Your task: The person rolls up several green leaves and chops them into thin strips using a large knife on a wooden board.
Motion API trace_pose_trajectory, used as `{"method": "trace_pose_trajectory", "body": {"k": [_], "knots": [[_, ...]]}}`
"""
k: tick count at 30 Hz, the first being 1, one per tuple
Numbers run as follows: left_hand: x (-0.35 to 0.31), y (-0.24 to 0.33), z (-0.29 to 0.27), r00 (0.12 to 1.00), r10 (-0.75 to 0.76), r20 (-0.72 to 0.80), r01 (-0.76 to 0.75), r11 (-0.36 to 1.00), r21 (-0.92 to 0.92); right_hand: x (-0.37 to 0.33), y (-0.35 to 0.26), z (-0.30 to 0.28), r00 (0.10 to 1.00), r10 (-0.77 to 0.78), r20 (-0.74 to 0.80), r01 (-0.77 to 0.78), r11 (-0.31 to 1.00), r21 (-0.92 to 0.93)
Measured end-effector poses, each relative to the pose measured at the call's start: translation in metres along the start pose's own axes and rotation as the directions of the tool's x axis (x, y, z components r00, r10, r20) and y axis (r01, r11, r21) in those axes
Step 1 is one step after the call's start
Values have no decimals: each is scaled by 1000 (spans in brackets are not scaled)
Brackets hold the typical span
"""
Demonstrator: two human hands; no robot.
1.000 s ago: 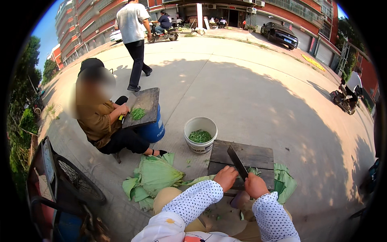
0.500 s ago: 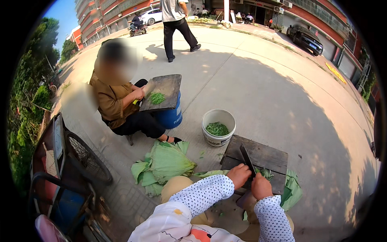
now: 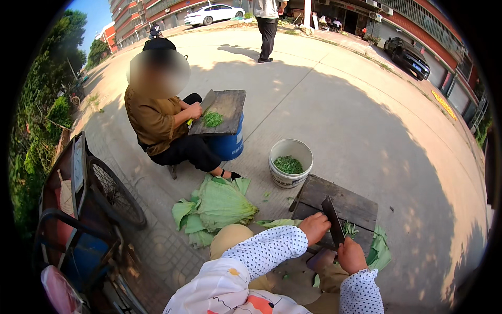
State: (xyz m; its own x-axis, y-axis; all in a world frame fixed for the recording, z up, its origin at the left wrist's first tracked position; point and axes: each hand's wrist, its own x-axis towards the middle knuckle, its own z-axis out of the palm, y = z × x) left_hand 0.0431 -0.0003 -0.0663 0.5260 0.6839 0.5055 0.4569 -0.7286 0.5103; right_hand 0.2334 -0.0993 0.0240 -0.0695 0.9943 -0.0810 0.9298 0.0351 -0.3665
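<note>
My right hand (image 3: 352, 255) grips the handle of a dark, broad-bladed cleaver (image 3: 333, 222), whose blade stands on edge over a worn wooden board (image 3: 361, 205). Just left of the blade, my left hand (image 3: 315, 228) is closed with its fingers curled down close to the steel. Whatever those fingers hold is hidden. Thin green shreds (image 3: 349, 229) lie on the board to the right of the blade. Beyond the board's far left corner stands a white bucket (image 3: 275, 172) partly filled with chopped greens (image 3: 288, 165).
Large green leaves (image 3: 225, 204) lie on the ground at left; another leaf (image 3: 379, 249) hangs by the board's right side. A seated person (image 3: 157, 120) cuts greens on a second board (image 3: 230, 104) set on a blue drum (image 3: 229, 145). A cart (image 3: 78, 209) stands at left.
The cleaver and my right hand have shifted slightly toward me. My left hand stays beside the blade. The walking person in the background has moved right, and the whole view has shifted a little.
</note>
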Motion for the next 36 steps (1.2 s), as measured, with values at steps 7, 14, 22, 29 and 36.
{"method": "trace_pose_trajectory", "body": {"k": [7,14,22,29,36], "knots": [[11,0,-8,1000,27,-4,-27,1000,12,42,-9,35,992,46,-118,-47,999,-7],[14,8,-14,997,63,36,-65,997,50,41,11,29,979,98,-177,-70,984,162],[10,6,-15,999,10,51,-12,999,37,-8,-4,-5,992,112,66,-113,994,7],[11,5,-13,999,20,36,-21,1000,20,20,-6,23,999,21,-36,-22,1000,-2],[13,10,-19,997,61,55,-65,994,82,47,-9,25,985,148,-94,-134,981,140]]}}
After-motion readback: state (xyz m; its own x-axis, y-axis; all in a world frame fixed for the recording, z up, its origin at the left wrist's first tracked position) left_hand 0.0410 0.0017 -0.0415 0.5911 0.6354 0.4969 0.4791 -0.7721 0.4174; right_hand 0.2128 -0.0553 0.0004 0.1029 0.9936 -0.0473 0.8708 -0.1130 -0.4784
